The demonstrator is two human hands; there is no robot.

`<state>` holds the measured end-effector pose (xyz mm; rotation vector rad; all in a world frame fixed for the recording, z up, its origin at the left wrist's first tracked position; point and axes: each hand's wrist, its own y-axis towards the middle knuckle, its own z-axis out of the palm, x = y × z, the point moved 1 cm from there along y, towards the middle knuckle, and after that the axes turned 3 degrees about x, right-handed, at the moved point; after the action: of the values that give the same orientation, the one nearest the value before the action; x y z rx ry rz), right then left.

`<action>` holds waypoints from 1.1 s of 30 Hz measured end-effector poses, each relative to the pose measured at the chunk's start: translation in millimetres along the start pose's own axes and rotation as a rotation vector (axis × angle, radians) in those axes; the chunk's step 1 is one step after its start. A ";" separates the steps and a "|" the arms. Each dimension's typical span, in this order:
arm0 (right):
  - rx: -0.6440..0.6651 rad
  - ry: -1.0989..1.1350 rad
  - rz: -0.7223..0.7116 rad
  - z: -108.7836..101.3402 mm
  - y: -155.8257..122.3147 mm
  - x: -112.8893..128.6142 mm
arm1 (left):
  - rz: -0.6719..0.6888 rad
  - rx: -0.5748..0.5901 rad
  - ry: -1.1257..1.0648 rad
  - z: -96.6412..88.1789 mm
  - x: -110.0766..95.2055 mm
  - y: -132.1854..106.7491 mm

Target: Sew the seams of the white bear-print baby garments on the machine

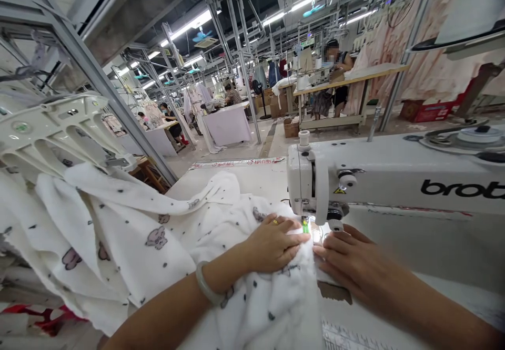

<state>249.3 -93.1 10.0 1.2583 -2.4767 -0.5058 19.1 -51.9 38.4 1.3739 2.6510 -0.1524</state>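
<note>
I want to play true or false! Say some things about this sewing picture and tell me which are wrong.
1. The left hand rests on the cloth. True.
2. The sewing machine is black all over. False: it is mostly white.
3. A bracelet is on the right wrist. False: it is on the left.
4. The left hand wears a ring. True.
5. The cloth is plain. False: it has animal pictures and dark spots.

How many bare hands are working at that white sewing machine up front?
2: the bare left hand, with a pale bangle on its wrist, rests on white fuzzy printed cloth; the bare right hand is by the cloth's right edge. Both show.
</note>
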 end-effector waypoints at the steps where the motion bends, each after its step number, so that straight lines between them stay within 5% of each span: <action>1: 0.015 0.020 -0.004 -2.0 -0.2 0.7 | 0.002 0.026 -0.016 -3.7 0.4 0.0; 6: 0.090 0.068 -0.212 -12.4 0.4 25.3 | -0.020 0.036 -0.131 -19.8 -23.7 -27.4; 11: 0.017 -0.043 -0.412 -5.4 -1.4 62.0 | -0.061 -0.076 -0.094 -4.4 -56.1 -59.5; 15: -0.031 -0.067 -0.399 3.4 -5.1 68.2 | -0.161 -0.162 0.012 12.0 -56.2 -52.9; 21: -0.047 0.021 -0.331 -6.2 -5.2 55.0 | -0.092 -0.422 -0.047 4.8 -54.1 -27.1; 27: 0.045 0.123 -0.318 -2.5 -6.0 53.0 | -0.035 -0.230 -0.021 17.4 -56.4 -20.7; 33: -0.019 0.111 -0.251 1.4 -6.3 41.7 | -0.124 -0.072 0.080 15.4 -45.9 -5.6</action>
<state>229.7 -130.5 10.9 1.5558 -2.2302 -0.5037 42.0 -94.4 31.7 1.2193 2.7786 -0.0153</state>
